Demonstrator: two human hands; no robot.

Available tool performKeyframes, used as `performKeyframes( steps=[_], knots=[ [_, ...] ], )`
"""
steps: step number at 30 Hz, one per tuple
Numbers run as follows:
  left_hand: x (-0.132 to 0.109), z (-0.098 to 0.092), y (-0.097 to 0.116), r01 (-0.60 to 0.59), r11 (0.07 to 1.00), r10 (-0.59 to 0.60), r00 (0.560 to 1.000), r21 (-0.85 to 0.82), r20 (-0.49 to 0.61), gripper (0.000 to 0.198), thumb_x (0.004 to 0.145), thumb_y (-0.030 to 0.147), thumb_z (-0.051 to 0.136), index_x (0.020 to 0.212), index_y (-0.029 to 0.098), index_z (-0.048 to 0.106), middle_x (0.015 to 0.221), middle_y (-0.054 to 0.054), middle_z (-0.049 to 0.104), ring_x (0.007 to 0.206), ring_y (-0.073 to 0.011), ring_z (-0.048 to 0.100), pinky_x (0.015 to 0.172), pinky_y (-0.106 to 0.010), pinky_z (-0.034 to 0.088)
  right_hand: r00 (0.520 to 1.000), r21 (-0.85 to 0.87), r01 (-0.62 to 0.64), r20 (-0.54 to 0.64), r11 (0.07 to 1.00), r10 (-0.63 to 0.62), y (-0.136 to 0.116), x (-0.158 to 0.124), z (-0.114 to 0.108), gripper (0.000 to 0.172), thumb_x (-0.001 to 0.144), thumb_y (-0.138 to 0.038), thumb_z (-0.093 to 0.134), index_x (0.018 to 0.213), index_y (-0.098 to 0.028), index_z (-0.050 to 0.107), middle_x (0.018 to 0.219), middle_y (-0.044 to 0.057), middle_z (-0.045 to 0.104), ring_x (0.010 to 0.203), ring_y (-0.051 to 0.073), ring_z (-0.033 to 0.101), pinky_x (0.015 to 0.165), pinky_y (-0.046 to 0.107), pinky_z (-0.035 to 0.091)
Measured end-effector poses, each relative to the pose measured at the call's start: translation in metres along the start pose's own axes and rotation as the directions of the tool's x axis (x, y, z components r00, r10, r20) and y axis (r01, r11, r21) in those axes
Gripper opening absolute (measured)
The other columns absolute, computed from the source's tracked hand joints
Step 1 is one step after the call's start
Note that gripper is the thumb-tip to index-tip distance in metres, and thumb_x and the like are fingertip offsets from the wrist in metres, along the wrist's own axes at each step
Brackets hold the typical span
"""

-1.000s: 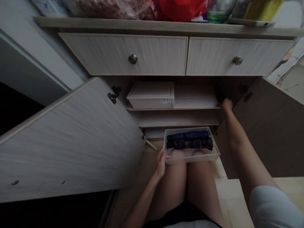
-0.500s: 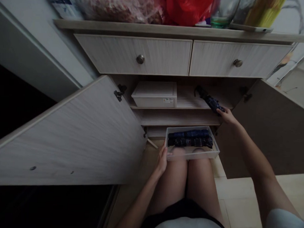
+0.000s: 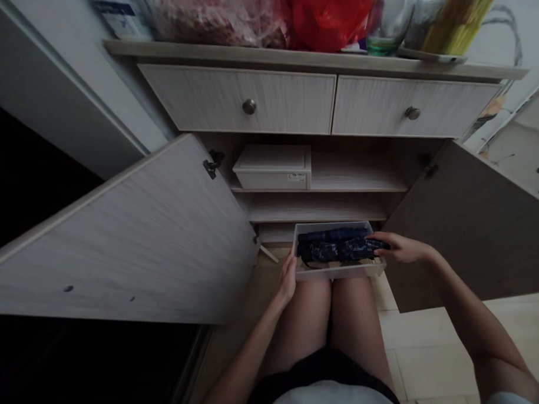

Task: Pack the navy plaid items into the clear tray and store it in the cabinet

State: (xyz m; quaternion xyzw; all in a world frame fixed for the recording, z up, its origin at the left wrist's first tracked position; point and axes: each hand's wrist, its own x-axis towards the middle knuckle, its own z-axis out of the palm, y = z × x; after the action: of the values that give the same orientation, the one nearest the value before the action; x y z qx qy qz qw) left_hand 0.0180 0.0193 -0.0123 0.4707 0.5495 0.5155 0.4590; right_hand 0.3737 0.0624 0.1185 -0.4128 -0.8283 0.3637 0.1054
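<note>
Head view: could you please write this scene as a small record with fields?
Left hand: grips the left rim of the tray
Right hand: closed on the end of a dark umbrella lying in the tray
Tray: white, rests on the person's knees, holds folded dark umbrellas
Cabinet: both doors open, both drawers shut
Upper shelf: white box on its left part

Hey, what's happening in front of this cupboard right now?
A person faces an open cabinet with a white tray resting on their knees. The left hand grips the tray's left edge; the right hand holds the end of a dark folded umbrella lying in the tray. A white box sits on the upper shelf.
</note>
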Motion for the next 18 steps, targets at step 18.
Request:
performKeyframes(
  steps=[18],
  knots=[
    [-0.005,-0.001,0.008,0.015,0.999,-0.014,1.0,0.031,-0.006,0.06,0.09,0.056,0.046,0.134,0.02,0.064,0.147,-0.009,0.057,0.148,-0.0254,0.038,0.125,-0.041,0.024,0.949,-0.008,-0.004,-0.315,1.0,0.001,0.005,0.026,0.034,0.054,0.088,-0.063,0.057,0.123,-0.024,0.072,0.129,0.012,0.063,0.125,0.031,0.056,0.113,0.05,0.039]
  ],
)
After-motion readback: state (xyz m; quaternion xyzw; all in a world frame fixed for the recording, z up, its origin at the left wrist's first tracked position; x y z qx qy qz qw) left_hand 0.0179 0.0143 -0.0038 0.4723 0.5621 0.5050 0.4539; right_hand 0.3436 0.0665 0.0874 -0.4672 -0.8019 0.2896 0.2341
